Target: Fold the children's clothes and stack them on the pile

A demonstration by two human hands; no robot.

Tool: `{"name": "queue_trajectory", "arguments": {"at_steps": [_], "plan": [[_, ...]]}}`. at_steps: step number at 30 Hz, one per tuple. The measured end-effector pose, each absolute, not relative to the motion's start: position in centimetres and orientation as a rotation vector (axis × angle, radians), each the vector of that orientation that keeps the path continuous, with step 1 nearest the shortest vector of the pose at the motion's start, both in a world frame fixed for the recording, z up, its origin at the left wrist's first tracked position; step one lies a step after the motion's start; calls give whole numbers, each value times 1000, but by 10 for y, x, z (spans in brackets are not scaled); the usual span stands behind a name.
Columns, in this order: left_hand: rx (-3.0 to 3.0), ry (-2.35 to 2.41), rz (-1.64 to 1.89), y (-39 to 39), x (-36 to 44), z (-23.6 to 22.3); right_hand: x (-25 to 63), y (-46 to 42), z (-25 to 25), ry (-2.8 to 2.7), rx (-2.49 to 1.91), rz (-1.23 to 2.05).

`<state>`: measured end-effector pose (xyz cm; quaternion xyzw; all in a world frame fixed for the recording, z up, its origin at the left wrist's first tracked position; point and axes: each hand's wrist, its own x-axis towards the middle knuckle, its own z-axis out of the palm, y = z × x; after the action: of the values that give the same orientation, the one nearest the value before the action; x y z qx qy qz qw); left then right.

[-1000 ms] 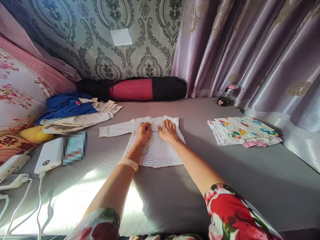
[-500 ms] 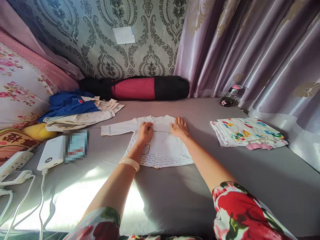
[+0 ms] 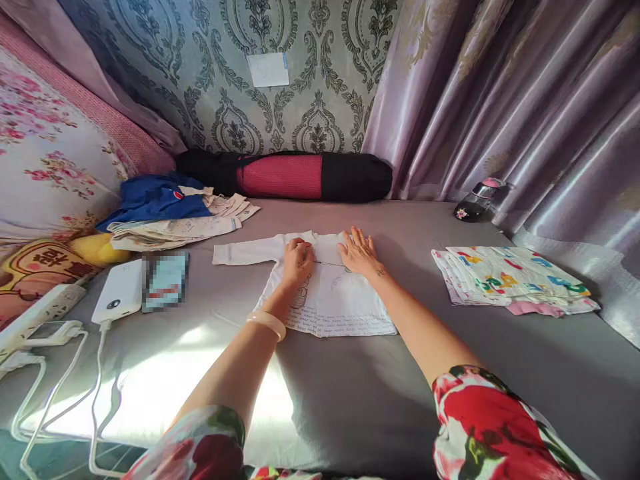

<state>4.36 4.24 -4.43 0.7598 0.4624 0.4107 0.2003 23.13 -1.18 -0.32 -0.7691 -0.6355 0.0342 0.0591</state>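
Note:
A small white long-sleeved shirt [image 3: 333,303] with a printed front lies flat on the grey bed sheet [image 3: 380,387]. Its left sleeve stretches out to the left; the right sleeve is folded in. My left hand [image 3: 299,260] rests on the shirt's chest with fingers curled, pressing the cloth. My right hand [image 3: 361,253] lies flat and spread on the shirt's upper right part, near the shoulder. A pale bangle sits on my left wrist.
Folded colourful clothes [image 3: 510,283] lie at the right. A heap of blue and cream garments [image 3: 170,213] sits at the left, beside a power bank [image 3: 119,300] with cables and a phone [image 3: 166,281]. A red-and-black roll bag [image 3: 295,177] lies against the wall. A bottle [image 3: 475,200] stands by the curtain.
My right hand slid from the shirt's middle out to its right shoulder and stayed flat there. My left hand kept its place on the chest. The camera shifted slightly left.

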Motion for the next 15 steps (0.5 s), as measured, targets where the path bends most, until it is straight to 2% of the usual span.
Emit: {"name": "queue_trajectory", "arguments": {"at_steps": [7, 15], "plan": [[2299, 1226, 883, 39, 50, -44, 233, -4, -13, -2022, -2288, 210], [2303, 1228, 877, 40, 50, -45, 234, -2, -18, -2021, -2281, 203]]}}
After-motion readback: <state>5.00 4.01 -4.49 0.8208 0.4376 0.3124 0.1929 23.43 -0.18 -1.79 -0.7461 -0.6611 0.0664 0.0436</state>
